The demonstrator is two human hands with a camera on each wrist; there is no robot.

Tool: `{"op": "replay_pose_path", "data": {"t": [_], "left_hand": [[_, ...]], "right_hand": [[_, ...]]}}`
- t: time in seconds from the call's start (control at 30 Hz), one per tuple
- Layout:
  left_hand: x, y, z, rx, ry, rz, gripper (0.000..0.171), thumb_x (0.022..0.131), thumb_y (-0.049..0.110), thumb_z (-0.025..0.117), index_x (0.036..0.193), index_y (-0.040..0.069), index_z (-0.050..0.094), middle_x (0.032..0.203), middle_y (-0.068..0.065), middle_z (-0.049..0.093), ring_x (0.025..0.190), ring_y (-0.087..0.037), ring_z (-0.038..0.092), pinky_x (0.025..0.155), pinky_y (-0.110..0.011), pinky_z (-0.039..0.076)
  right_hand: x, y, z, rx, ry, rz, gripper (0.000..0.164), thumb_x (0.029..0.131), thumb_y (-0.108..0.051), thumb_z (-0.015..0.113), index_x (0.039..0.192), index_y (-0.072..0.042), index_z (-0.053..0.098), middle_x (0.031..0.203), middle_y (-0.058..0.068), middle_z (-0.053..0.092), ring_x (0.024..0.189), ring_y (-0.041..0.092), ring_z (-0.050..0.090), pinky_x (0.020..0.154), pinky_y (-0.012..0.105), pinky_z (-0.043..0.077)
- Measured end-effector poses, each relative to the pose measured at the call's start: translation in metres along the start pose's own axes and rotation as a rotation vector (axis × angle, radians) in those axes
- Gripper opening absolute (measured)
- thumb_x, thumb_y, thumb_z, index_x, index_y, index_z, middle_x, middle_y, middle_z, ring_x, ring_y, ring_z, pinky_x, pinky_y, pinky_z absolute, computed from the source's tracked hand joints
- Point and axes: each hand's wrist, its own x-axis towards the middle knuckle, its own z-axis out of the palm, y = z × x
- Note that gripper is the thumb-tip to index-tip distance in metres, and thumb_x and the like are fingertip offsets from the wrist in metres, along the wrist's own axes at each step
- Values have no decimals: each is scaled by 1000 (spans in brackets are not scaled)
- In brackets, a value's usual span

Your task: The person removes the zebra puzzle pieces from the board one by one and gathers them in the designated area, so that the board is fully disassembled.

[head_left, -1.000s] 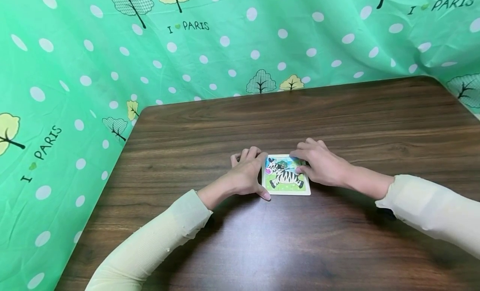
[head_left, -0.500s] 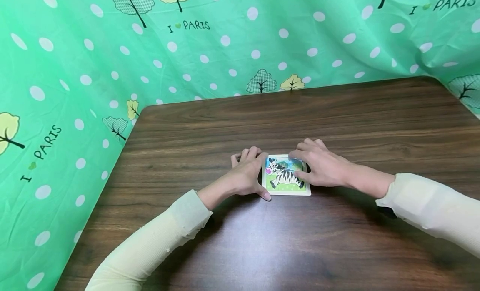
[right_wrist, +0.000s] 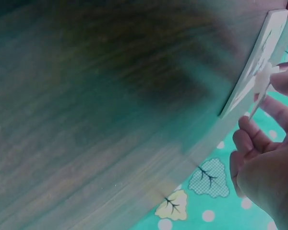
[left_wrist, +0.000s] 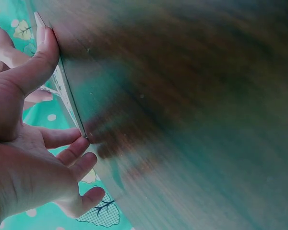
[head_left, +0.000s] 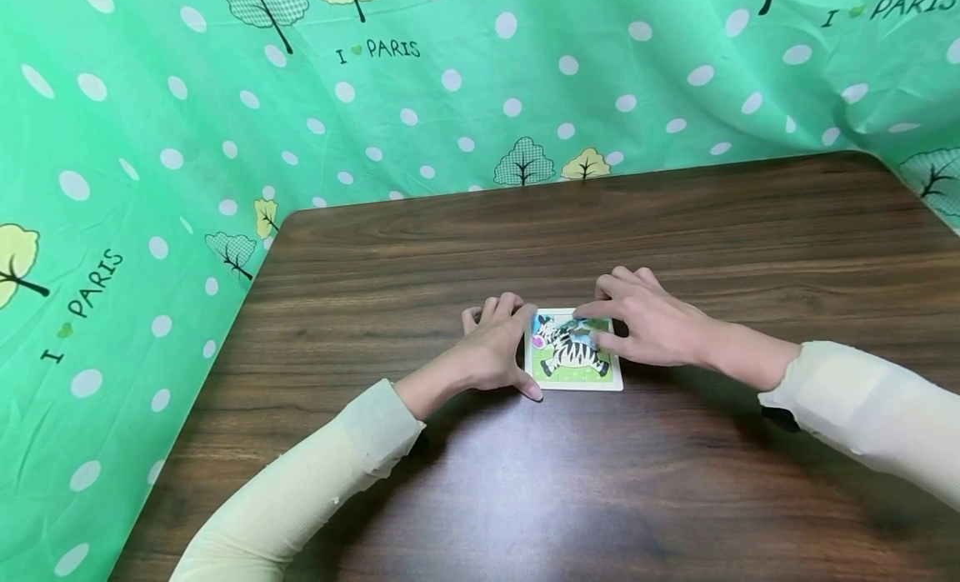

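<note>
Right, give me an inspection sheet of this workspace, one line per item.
Surface: brown wood-grain table, with a bright glare patch in front of the board.
Job's things: the board, zebra picture in a white frame, lies flat; a thin piece is tilted above it, contact unclear.
Clutter: nothing seen.
Left hand: thumb and forefinger grip the board along its left side.
Right hand: pinches the piece.
Cables: nothing seen.
Surroundings: green cloth with white dots, trees and PARIS print, behind and to the left; pale sleeves on both arms.
</note>
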Motion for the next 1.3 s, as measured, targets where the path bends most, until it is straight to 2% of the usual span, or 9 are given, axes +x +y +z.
{"op": "replay_pose_path", "data": {"t": [0.13, 0.4, 0.53, 0.73, 0.97, 1.17, 1.3], "left_hand": [[0, 0, 0, -1, 1, 0, 105, 53, 49, 89, 140, 17, 41, 135, -2, 36, 122, -22, 31, 102, -50, 20], [1, -1, 0, 1, 5, 6, 102, 53, 49, 89, 138, 17, 42, 134, -1, 36, 121, -22, 31, 102, -51, 20], [1, -1, 1, -1, 1, 4, 103, 53, 49, 89, 139, 17, 42, 135, -1, 36, 121, -22, 31, 102, -51, 20], [0, 0, 1, 3, 1, 1, 108, 52, 49, 89, 142, 17, 39, 135, -1, 36, 122, -21, 31, 103, -50, 19], [0, 0, 1, -2, 1, 0, 109, 53, 49, 89, 143, 17, 39, 135, -1, 35, 122, -21, 31, 103, -50, 19], [1, -1, 1, -7, 3, 2, 107, 53, 49, 89, 142, 17, 40, 135, -1, 36, 121, -21, 31, 102, -50, 19], [1, -2, 1, -12, 5, 11, 105, 53, 49, 89, 140, 17, 41, 135, -1, 36, 121, -22, 31, 102, -51, 19]], "right_hand": [[-1, 1, -3, 25, -25, 9, 35, 82, -21, 64, 116, -18, 71, 90, -4, 51, 87, 14, 38, 74, 32, 23], [-5, 4, -7, -19, -58, -53, 35, 86, -23, 63, 120, -26, 69, 86, -7, 42, 84, 11, 34, 73, 31, 21], [-7, 4, -8, -71, -77, -46, 38, 86, -24, 62, 124, -21, 67, 86, -7, 40, 84, 12, 35, 74, 32, 21], [-6, 7, -12, -50, -58, 15, 37, 84, -22, 64, 119, -10, 67, 86, -4, 46, 84, 14, 38, 75, 32, 24], [-12, 23, -19, -2, -51, 97, 36, 87, -20, 65, 121, -9, 65, 85, -2, 47, 83, 15, 38, 74, 34, 24], [-29, 49, -22, -36, -61, 167, 38, 87, -19, 68, 123, -6, 64, 89, 0, 49, 84, 18, 40, 74, 36, 26], [-38, 58, -22, -92, -79, 186, 41, 87, -19, 68, 127, -8, 63, 93, 2, 49, 86, 20, 42, 71, 37, 26]]}}
